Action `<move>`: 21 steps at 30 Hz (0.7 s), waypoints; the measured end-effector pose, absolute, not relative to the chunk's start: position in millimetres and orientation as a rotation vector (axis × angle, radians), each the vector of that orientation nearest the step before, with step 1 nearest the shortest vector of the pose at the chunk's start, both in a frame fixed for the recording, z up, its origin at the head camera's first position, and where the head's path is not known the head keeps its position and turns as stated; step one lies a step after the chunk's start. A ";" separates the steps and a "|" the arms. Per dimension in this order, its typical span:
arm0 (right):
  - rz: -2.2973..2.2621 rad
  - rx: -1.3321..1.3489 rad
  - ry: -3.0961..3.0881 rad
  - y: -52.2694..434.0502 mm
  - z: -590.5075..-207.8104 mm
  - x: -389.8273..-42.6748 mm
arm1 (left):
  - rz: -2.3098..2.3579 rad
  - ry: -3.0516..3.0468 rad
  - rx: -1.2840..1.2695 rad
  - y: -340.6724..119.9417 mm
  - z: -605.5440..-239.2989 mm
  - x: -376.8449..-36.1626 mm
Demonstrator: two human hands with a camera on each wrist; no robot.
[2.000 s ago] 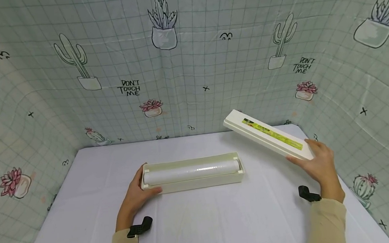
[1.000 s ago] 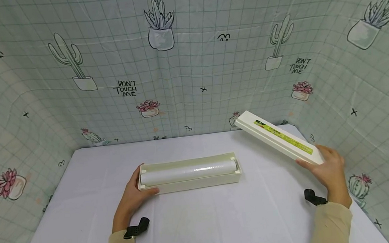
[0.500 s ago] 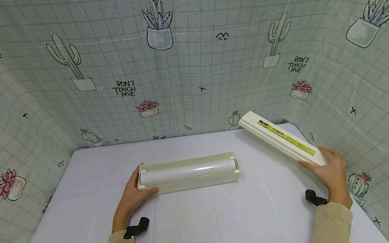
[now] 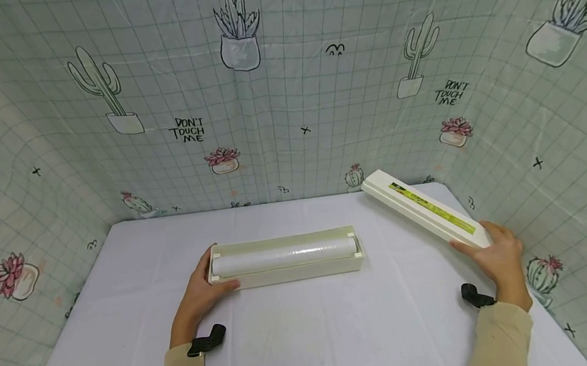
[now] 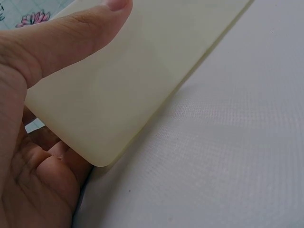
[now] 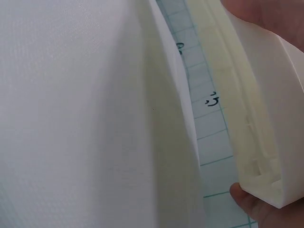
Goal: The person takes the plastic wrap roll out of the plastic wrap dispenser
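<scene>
Head view: left hand (image 4: 201, 296) grips the near left end of the open dispenser tray (image 4: 285, 260), mid-table, film roll (image 4: 284, 255) seated inside. Right hand (image 4: 496, 262) clasps the lid (image 4: 422, 209), angled toward the far right corner. Recommend firm tray bracing and level lid carriage.

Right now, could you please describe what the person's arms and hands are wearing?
Both forearms wear long beige sleeves. A small black device sits at each wrist, beside the cuff: one by the left hand, one by the right hand. The hands are bare, with no gloves or rings visible.
</scene>
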State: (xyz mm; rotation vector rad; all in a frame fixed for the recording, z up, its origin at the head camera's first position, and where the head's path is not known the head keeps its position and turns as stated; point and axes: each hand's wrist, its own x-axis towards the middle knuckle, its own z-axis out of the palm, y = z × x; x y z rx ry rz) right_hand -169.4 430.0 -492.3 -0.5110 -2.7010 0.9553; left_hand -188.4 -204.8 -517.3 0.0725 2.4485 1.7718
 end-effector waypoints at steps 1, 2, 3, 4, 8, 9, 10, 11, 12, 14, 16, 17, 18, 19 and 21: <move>0.951 -0.497 -2.699 430.5 -492.9 -169.8 | 1.772 2.447 0.074 -204.8 -517.3 -188.6; 0.945 -0.487 -2.696 431.0 -493.9 -170.2 | 1.774 2.447 0.075 -204.6 -517.0 -188.5; 0.940 -0.478 -2.694 431.3 -494.7 -170.5 | 1.773 2.448 0.078 -204.5 -516.6 -188.3; 0.936 -0.469 -2.691 431.8 -495.5 -171.0 | 1.772 2.447 0.081 -204.5 -516.4 -188.4; 0.919 -0.443 -2.675 432.8 -498.1 -172.5 | 1.774 2.448 0.081 -204.8 -516.5 -188.3; 0.917 -0.440 -2.673 432.8 -498.3 -172.6 | 1.771 2.449 0.084 -204.9 -516.6 -188.5; 0.912 -0.434 -2.668 433.0 -498.5 -172.8 | 1.777 2.445 0.084 -205.0 -516.7 -188.6; 0.907 -0.428 -2.666 433.1 -498.5 -172.8 | 1.783 2.443 0.084 -205.0 -517.0 -188.7; 0.901 -0.422 -2.663 433.2 -498.5 -172.7 | 1.786 2.441 0.088 -205.0 -517.0 -188.7; 0.887 -0.408 -2.659 433.8 -498.9 -172.6 | 1.789 2.441 0.095 -205.1 -517.3 -188.9; 0.876 -0.395 -2.656 434.1 -499.6 -172.0 | 1.796 2.438 0.096 -204.8 -517.5 -188.9; 0.872 -0.393 -2.655 434.4 -500.4 -171.7 | 1.794 2.439 0.097 -204.7 -517.5 -188.9; 0.871 -0.391 -2.655 434.9 -501.2 -171.6 | 1.794 2.437 0.097 -204.3 -517.2 -188.7; 0.871 -0.392 -2.655 434.9 -501.8 -171.6 | 1.796 2.434 0.095 -204.1 -516.6 -188.6; 0.868 -0.395 -2.656 434.6 -503.0 -171.3 | 1.799 2.430 0.091 -203.8 -515.5 -188.2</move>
